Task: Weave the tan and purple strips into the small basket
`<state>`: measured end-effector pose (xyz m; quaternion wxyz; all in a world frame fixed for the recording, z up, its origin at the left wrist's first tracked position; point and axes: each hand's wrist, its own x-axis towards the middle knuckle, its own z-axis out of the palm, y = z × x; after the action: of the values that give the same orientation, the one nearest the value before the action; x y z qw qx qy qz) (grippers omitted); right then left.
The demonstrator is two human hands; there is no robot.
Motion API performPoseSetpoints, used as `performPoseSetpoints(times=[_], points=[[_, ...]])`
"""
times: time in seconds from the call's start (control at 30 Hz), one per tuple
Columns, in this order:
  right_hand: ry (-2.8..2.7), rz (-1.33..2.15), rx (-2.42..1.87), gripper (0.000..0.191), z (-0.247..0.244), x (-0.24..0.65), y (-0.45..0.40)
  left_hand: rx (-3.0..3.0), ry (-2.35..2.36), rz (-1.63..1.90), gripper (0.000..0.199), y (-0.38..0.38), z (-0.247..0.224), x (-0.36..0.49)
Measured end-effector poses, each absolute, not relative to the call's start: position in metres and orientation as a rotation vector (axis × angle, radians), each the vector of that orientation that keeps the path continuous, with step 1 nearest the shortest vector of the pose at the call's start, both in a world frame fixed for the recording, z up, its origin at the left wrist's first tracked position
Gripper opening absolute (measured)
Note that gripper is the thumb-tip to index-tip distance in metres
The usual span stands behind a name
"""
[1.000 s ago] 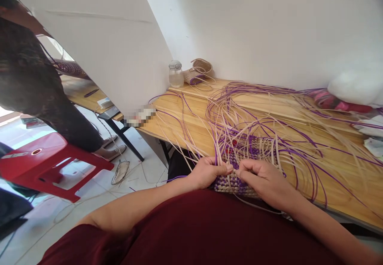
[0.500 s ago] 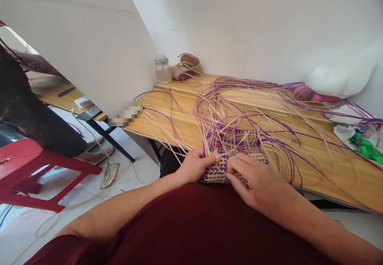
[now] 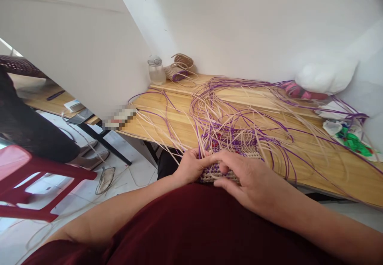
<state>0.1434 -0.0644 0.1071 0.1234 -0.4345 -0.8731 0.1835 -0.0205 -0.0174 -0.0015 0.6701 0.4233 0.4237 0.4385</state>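
A woven piece (image 3: 221, 174) in beige and purple, perhaps part of a basket, rests at the table's front edge against my body. Long loose strands (image 3: 209, 109) spring from its top and spread over the table. My left hand (image 3: 191, 166) grips the left end of the weave, thumb on top. Over the front face lies my right hand (image 3: 247, 173), its index finger stretched to the left thumb and its thumb held apart lower down. Whether a strand sits between the right fingers is hidden.
Behind, on the wooden table (image 3: 182, 117), stand a jar (image 3: 156, 71) and a small woven item (image 3: 179, 69). A white bag (image 3: 324, 77) and green plastic packaging (image 3: 356, 142) lie right. Beyond a partition on the left are a red stool (image 3: 44, 177) and a person's leg (image 3: 36, 121).
My right hand has moved left over the weave, its index finger now reaching my left thumb. The left hand keeps its hold. The view has shifted slightly.
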Motion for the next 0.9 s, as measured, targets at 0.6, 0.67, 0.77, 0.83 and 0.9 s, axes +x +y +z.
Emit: performPoseSetpoints(times=[0.6, 0.67, 0.77, 0.83, 0.9], points=[[-2.930, 0.099, -1.220, 0.023, 0.135, 0.146, -0.021, 0.675, 0.778, 0.918, 0.027, -0.021, -0.002, -0.026], [-2.981, 0.373, -1.201, 0.029, 0.141, 0.145, -0.022, 0.685, 0.762, 0.901, 0.028, -0.022, -0.002, -0.026], [-2.939, 0.512, -1.220, 0.032, 0.137, 0.143, -0.014, 0.686, 0.773, 0.900, 0.026, -0.021, -0.002, -0.027], [-2.863, 0.372, -1.259, 0.030, 0.127, 0.141, -0.006, 0.678, 0.775, 0.915, 0.025, -0.021, -0.002, -0.027], [-2.833, 0.265, -1.249, 0.027, 0.116, 0.140, 0.001, 0.671, 0.758, 0.935, 0.023, -0.021, -0.002, -0.028]])
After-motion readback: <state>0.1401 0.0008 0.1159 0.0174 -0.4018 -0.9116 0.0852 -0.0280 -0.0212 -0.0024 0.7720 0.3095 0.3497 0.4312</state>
